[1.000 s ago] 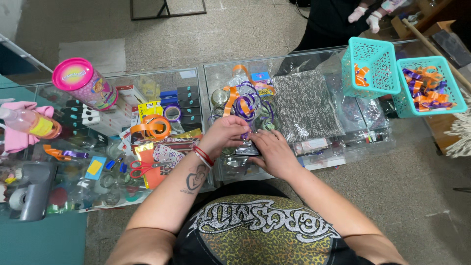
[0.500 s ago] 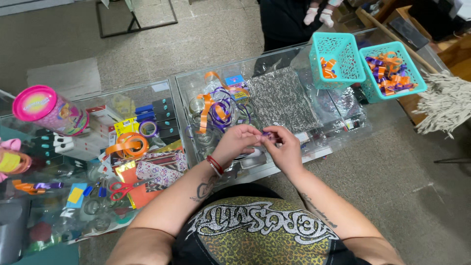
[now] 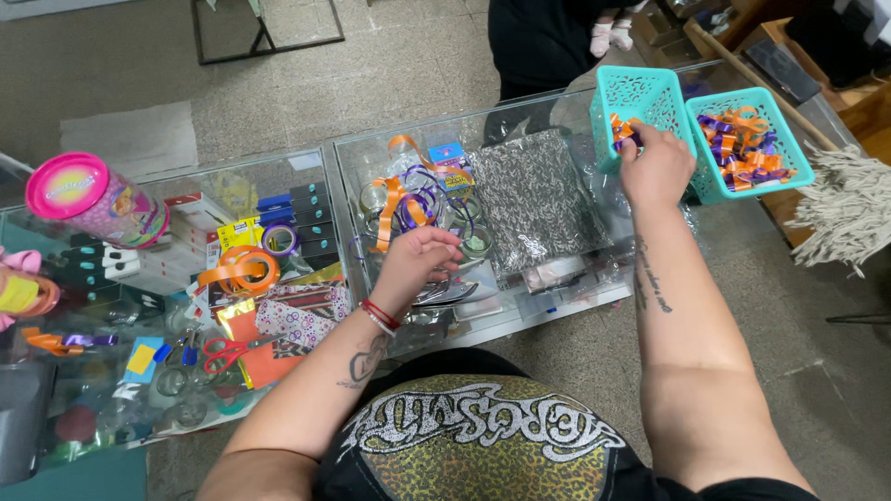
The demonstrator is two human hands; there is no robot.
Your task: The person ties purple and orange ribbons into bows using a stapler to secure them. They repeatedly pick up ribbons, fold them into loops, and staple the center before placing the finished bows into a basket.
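My right hand (image 3: 655, 167) reaches to the far right and is at the rim of a teal mesh basket (image 3: 640, 97). Its fingertips pinch a small purple and orange ribbon bow (image 3: 622, 130) just inside the basket. My left hand (image 3: 419, 264) hovers low over the glass counter (image 3: 306, 167), fingers curled, right beside a loose tangle of orange and purple ribbon (image 3: 408, 199). Whether it grips a strand is unclear.
A second teal basket (image 3: 747, 148) full of similar bows stands to the right. A zebra-patterned bag (image 3: 538, 199) lies between my hands. At left are an orange ribbon roll (image 3: 246, 269), red scissors (image 3: 223, 353) and a pink-lidded canister (image 3: 93, 199). A mop head (image 3: 849, 209) sits at far right.
My hands were together at the counter's front working on a small bow. My right hand has since swung up and right to the teal basket with it; my left stayed by the ribbons.
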